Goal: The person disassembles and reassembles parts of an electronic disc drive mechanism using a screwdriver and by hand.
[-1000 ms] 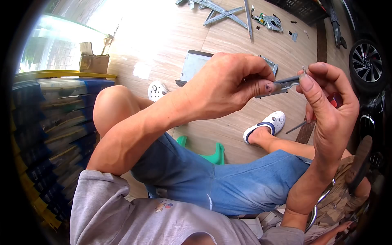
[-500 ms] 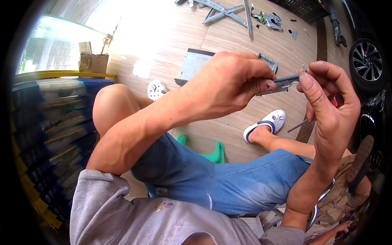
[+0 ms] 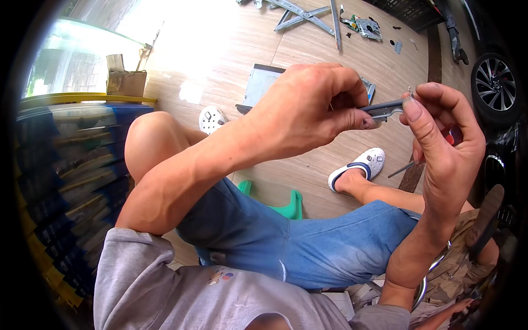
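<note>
My left hand (image 3: 324,102) pinches a narrow grey metal part (image 3: 388,108) between thumb and fingers, at the part's left end. At the other end, my right hand (image 3: 440,124) holds it with the thumb and index finger; a small thin metal tip (image 3: 410,92) sticks up there. A screwdriver is also kept in my right hand, its red handle (image 3: 453,134) against the palm and its thin shaft (image 3: 401,170) pointing down to the left. The rest of the handle is hidden by the fingers.
On the floor lie a flat metal panel (image 3: 261,85), crossed metal bars (image 3: 300,16) and a circuit assembly (image 3: 367,27). A green stool (image 3: 291,208) shows between my legs. A car wheel (image 3: 494,85) is at the right, a cardboard box (image 3: 126,83) at the left. Another person's leg (image 3: 487,253) shows lower right.
My left hand has shifted slightly along the grey part and its fingers have curled differently, covering more of the part's left end. My right hand has barely moved.
</note>
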`<state>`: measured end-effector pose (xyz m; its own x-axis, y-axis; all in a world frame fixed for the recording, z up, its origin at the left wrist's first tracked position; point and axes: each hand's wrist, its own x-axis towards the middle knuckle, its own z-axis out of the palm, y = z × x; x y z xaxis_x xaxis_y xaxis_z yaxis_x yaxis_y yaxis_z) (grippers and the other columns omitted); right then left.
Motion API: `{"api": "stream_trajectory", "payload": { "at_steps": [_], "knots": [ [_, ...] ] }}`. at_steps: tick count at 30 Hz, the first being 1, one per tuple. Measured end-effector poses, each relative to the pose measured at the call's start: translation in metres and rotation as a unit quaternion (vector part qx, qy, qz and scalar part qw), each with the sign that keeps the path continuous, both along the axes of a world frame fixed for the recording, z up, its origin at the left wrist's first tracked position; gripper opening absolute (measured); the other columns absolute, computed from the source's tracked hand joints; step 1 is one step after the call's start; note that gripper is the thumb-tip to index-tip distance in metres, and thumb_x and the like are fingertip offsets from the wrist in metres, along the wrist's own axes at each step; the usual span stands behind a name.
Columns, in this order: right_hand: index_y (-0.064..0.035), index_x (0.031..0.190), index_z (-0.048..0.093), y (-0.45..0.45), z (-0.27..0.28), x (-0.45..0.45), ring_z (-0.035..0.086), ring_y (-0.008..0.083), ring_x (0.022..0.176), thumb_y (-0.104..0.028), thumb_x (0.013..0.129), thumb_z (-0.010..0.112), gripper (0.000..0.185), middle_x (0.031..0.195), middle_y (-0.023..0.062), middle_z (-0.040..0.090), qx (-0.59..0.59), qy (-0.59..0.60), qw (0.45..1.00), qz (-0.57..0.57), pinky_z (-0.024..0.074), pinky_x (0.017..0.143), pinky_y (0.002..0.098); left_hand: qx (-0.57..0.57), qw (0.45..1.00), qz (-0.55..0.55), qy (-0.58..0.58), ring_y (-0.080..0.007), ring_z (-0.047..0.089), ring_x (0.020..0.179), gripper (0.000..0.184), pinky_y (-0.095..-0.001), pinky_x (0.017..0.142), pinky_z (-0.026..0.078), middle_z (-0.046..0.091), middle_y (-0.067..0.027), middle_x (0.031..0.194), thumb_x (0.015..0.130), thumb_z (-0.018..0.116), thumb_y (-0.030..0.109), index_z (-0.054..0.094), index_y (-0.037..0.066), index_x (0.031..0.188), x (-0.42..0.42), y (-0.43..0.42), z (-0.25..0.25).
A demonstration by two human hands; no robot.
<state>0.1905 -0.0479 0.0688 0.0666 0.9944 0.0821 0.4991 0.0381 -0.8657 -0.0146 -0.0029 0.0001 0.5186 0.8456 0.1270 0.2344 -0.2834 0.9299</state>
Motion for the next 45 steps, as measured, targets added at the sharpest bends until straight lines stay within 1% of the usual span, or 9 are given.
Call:
{"api": "stream_trajectory", "payload": {
  "at_steps": [8, 11, 17, 20, 26, 32, 35, 41, 45],
  "knots": [
    [0.0035, 0.116, 0.064, -0.0005, 0.0007, -0.0008, 0.070, 0.0077, 0.078, -0.008, 0.094, 0.075, 0.027, 0.095, 0.0095, 0.073, 0.003, -0.008, 1.000, 0.008, 0.0399, 0.049, 0.0165, -0.034, 0.999, -0.006, 0.016, -0.0138, 0.070, 0.080, 0.024, -0.0303, 0.071, 0.056, 0.072, -0.0057, 0.085, 0.085, 0.084, 0.017, 0.068, 0.002, 0.094, -0.0004, 0.0006, 0.0042],
    [0.0034, 0.116, 0.064, -0.0007, -0.0002, -0.0010, 0.069, 0.0076, 0.078, -0.008, 0.094, 0.075, 0.027, 0.095, 0.0094, 0.073, 0.007, -0.012, 1.000, 0.008, 0.0401, 0.049, 0.0165, -0.092, 0.996, -0.010, 0.002, -0.0137, 0.069, 0.081, 0.026, -0.0310, 0.073, 0.056, 0.072, -0.0055, 0.085, 0.085, 0.085, 0.019, 0.068, 0.002, 0.095, 0.0001, 0.0000, 0.0051],
    [0.0031, 0.116, 0.065, -0.0015, -0.0012, -0.0003, 0.068, 0.0069, 0.076, -0.009, 0.094, 0.076, 0.027, 0.094, 0.0089, 0.073, 0.006, -0.005, 1.000, 0.006, 0.0396, 0.049, 0.0166, -0.064, 0.997, -0.032, -0.035, -0.0146, 0.069, 0.082, 0.029, -0.0320, 0.075, 0.056, 0.074, -0.0077, 0.089, 0.094, 0.076, 0.023, 0.072, 0.001, 0.113, 0.0007, -0.0004, -0.0020],
    [0.0030, 0.116, 0.065, -0.0012, -0.0011, 0.0000, 0.068, 0.0064, 0.076, -0.009, 0.094, 0.076, 0.027, 0.093, 0.0086, 0.073, 0.008, -0.009, 1.000, 0.003, 0.0391, 0.049, 0.0167, -0.049, 0.998, -0.048, 0.006, -0.0151, 0.069, 0.082, 0.027, -0.0324, 0.074, 0.056, 0.074, -0.0104, 0.090, 0.098, 0.072, 0.022, 0.073, 0.001, 0.115, -0.0020, 0.0010, 0.0046],
    [0.0029, 0.115, 0.065, 0.0002, -0.0001, -0.0010, 0.067, 0.0055, 0.074, -0.009, 0.094, 0.075, 0.026, 0.092, 0.0078, 0.072, 0.006, -0.007, 1.000, -0.005, 0.0385, 0.048, 0.0169, 0.005, 0.999, -0.036, -0.010, -0.0163, 0.069, 0.079, 0.022, -0.0337, 0.071, 0.054, 0.073, -0.0125, 0.086, 0.098, 0.070, 0.019, 0.074, 0.001, 0.111, -0.0013, 0.0018, -0.0003],
    [0.0029, 0.115, 0.065, 0.0003, -0.0007, -0.0020, 0.067, 0.0053, 0.073, -0.009, 0.094, 0.076, 0.027, 0.090, 0.0070, 0.072, 0.000, -0.004, 1.000, -0.003, 0.0380, 0.048, 0.0168, 0.001, 0.999, -0.027, -0.028, -0.0158, 0.071, 0.083, 0.018, -0.0302, 0.076, 0.056, 0.074, -0.0105, 0.088, 0.094, 0.075, 0.011, 0.072, -0.001, 0.107, -0.0010, 0.0007, -0.0016],
    [0.0029, 0.115, 0.065, 0.0001, -0.0006, -0.0033, 0.067, 0.0056, 0.074, -0.009, 0.094, 0.076, 0.027, 0.090, 0.0071, 0.072, 0.000, -0.004, 1.000, -0.005, 0.0380, 0.048, 0.0168, -0.050, 0.998, -0.017, -0.031, -0.0135, 0.071, 0.086, 0.019, -0.0287, 0.078, 0.057, 0.074, -0.0085, 0.089, 0.091, 0.078, 0.009, 0.070, -0.001, 0.104, -0.0010, -0.0003, 0.0025],
    [0.0029, 0.115, 0.066, 0.0002, -0.0002, -0.0046, 0.068, 0.0064, 0.074, -0.009, 0.094, 0.076, 0.026, 0.091, 0.0076, 0.072, 0.000, 0.002, 1.000, -0.007, 0.0383, 0.049, 0.0169, -0.085, 0.996, -0.010, -0.035, -0.0110, 0.070, 0.086, 0.022, -0.0275, 0.077, 0.056, 0.074, -0.0063, 0.088, 0.088, 0.082, 0.011, 0.069, 0.000, 0.101, -0.0009, -0.0001, 0.0051],
    [0.0030, 0.115, 0.066, 0.0005, -0.0005, -0.0052, 0.068, 0.0065, 0.074, -0.010, 0.094, 0.076, 0.026, 0.091, 0.0080, 0.072, 0.001, 0.004, 1.000, -0.010, 0.0383, 0.049, 0.0171, -0.054, 0.998, -0.011, -0.028, -0.0112, 0.069, 0.083, 0.025, -0.0274, 0.076, 0.056, 0.073, -0.0060, 0.087, 0.088, 0.082, 0.015, 0.070, 0.000, 0.106, -0.0017, 0.0002, 0.0065]
  ]
}}
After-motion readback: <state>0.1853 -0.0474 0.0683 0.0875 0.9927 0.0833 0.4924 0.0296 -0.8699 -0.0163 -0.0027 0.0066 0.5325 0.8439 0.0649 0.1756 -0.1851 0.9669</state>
